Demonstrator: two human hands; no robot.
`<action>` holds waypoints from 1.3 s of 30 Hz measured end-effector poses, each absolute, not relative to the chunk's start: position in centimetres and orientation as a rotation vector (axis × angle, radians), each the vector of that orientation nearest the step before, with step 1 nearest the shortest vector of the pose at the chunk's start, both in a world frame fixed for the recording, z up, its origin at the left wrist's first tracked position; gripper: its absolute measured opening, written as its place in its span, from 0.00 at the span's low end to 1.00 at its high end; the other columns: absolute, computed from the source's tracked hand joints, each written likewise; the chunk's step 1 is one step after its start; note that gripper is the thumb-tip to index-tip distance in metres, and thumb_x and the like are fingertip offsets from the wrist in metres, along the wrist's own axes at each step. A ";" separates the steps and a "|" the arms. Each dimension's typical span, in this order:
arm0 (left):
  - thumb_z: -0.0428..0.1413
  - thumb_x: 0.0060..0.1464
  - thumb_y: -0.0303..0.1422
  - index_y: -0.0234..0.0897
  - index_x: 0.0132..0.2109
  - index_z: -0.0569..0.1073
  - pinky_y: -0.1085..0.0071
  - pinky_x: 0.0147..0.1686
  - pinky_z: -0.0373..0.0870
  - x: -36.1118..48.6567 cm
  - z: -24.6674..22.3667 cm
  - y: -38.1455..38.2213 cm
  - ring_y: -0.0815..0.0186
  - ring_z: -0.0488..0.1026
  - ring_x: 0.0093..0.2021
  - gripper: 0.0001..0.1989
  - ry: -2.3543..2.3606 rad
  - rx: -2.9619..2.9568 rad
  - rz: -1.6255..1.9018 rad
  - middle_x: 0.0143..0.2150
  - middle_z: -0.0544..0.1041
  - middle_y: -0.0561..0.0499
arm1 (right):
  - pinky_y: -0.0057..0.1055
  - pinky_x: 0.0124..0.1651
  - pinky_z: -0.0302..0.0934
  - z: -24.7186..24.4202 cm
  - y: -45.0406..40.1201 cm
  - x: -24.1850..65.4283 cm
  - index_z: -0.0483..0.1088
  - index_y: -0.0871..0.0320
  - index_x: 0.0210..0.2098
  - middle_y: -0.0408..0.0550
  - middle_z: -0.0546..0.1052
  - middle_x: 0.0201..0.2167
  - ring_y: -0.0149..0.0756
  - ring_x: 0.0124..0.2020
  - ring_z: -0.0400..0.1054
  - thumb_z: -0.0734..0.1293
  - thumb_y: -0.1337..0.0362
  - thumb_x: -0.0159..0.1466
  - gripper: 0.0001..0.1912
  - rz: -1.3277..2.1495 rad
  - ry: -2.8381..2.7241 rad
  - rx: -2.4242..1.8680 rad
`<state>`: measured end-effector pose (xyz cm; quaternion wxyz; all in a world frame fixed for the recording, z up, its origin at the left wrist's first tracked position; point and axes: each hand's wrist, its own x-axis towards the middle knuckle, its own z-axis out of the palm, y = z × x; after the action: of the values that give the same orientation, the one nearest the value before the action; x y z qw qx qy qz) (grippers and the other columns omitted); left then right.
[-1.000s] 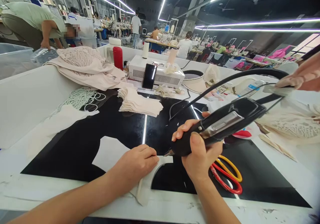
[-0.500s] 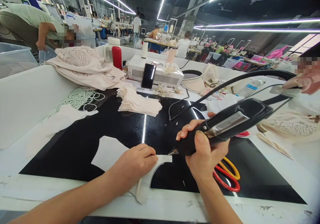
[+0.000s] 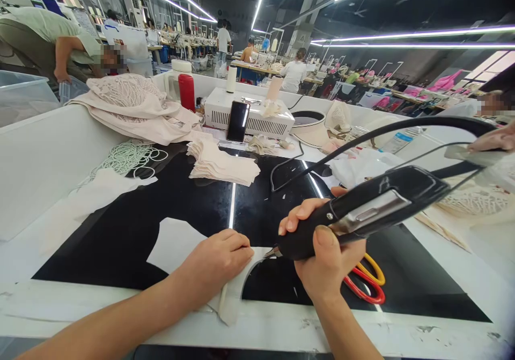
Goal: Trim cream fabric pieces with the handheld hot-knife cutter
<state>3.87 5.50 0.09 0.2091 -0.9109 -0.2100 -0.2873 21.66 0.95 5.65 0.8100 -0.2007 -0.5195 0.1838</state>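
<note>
Near the front edge of the table (image 3: 281,330), the left hand (image 3: 219,261) is pressing flat on a thin white fabric piece (image 3: 177,244) lying on the black surface, fingers spread at its curved cut edge. The right hand (image 3: 328,261) is gripping a black corded cutting tool (image 3: 362,210), its tip touching the fabric. The cloth is looking light, limp and prone to sliding, so it is best pinned close beside the tip. Red and yellow scissors (image 3: 368,282) are lying just right of the tool hand.

A garment factory floor: rows of sewing stations (image 3: 257,59) under strip lights, behind a cutting surface (image 3: 120,231) stacked with fabric pieces (image 3: 221,164).
</note>
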 end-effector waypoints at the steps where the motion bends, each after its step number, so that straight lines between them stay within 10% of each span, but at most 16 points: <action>1: 0.64 0.51 0.34 0.51 0.45 0.75 0.89 0.42 0.71 3.9 0.2 5.5 0.88 0.65 0.43 0.13 -0.581 -2.535 -0.802 0.43 0.75 0.64 | 0.31 0.28 0.70 5.6 1.0 21.6 0.62 0.55 0.59 0.43 0.72 0.36 0.29 0.29 0.69 0.70 0.65 0.69 0.21 0.390 -1.105 -0.438; 22: 0.64 0.50 0.35 0.48 0.47 0.74 0.85 0.48 0.75 3.0 1.5 5.3 0.85 0.67 0.49 0.16 -0.626 -2.462 -0.834 0.50 0.74 0.61 | 0.33 0.29 0.70 5.8 0.7 22.1 0.63 0.54 0.59 0.43 0.71 0.36 0.30 0.29 0.69 0.69 0.66 0.69 0.20 0.331 -1.097 -0.523; 39: 0.56 0.53 0.23 0.43 0.46 0.67 0.81 0.34 0.55 2.1 3.0 4.1 0.83 0.66 0.44 0.15 -0.777 -2.640 -0.515 0.43 0.73 0.59 | 0.35 0.29 0.70 5.3 -0.7 21.6 0.65 0.53 0.60 0.45 0.72 0.37 0.33 0.30 0.70 0.71 0.66 0.67 0.23 0.314 -1.075 -0.571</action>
<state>2.07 4.06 2.99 0.1701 -0.9292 -0.2734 -0.1813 21.63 -0.66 5.33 0.8087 -0.2671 -0.5030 0.1470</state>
